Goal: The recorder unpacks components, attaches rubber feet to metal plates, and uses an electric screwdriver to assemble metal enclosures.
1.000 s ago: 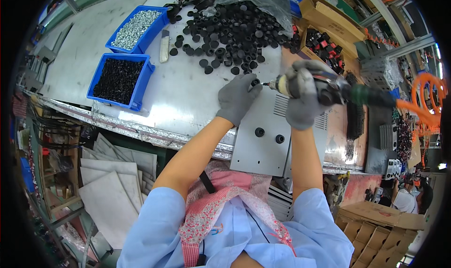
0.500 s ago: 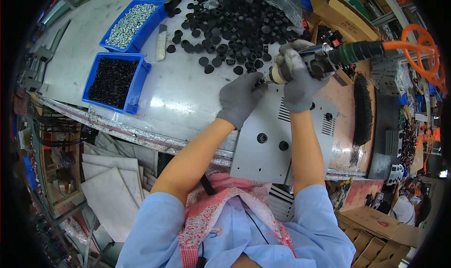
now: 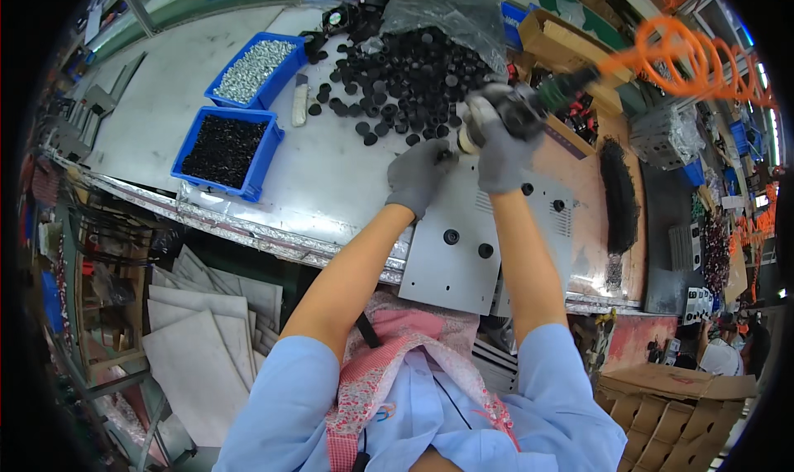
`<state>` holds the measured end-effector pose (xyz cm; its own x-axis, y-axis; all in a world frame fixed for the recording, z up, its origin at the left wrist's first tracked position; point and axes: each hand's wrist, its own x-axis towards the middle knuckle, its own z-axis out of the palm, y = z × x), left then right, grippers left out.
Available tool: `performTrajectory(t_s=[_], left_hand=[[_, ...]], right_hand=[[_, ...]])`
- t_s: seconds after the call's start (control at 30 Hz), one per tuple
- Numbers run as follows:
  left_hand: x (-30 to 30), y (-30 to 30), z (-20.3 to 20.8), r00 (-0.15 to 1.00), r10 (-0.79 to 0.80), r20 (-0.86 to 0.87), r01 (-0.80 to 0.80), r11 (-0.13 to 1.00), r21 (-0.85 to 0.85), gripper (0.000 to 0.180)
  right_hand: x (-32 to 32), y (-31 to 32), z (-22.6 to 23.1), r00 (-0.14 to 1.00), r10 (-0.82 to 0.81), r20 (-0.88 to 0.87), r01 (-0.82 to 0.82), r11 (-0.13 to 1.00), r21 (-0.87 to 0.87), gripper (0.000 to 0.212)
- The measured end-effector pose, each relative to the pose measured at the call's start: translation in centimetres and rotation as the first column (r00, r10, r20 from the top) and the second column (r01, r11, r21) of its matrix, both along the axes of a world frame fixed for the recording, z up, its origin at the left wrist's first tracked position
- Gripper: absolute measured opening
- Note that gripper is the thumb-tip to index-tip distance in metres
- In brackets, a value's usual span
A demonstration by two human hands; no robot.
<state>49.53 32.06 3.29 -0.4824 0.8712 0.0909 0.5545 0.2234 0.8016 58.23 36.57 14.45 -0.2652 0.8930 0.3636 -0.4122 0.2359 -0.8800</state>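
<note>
Just above the centre of the frame, the person's gloved right hand (image 3: 503,158) has its grip wrapped round a power driver (image 3: 523,115), its nose near the left hand (image 3: 415,176), whose grip pinches a small black foot (image 3: 447,154). Both work at the far edge of a grey panel (image 3: 434,269), which lies on the bench (image 3: 339,178) at centre, below a heap of black feet (image 3: 426,75).

And there's the left forearm (image 3: 351,272) slanting to one o'clock, left hand (image 3: 416,177) curled, fingers (image 3: 435,152) pinched; right forearm (image 3: 529,261) just shy of twelve, right hand (image 3: 501,151) clenched!
</note>
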Motion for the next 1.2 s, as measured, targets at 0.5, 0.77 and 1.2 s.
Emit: performTrajectory(t_s=[0.5, 0.77, 1.2], left_hand=[[0.7, -6.5, 2.9, -0.287, -0.1, 0.953, -0.015, 0.995, 0.1, 0.03], [3.3, -9.3, 3.3, -0.244, -0.067, 0.967, 0.237, 0.963, 0.127, 0.028], [6.2, -10.1, 5.2, -0.353, -0.065, 0.933, 0.303, 0.936, 0.18, 0.041]], right_hand=[[12.2, -11.9, 4.5, 0.979, 0.052, -0.198, 0.015, 0.947, 0.321, 0.042], [11.9, -12.6, 4.0, 0.977, -0.019, -0.21, 0.081, 0.954, 0.29, 0.038], [11.5, -12.2, 3.7, 0.99, 0.062, -0.123, 0.007, 0.868, 0.496, 0.038]])
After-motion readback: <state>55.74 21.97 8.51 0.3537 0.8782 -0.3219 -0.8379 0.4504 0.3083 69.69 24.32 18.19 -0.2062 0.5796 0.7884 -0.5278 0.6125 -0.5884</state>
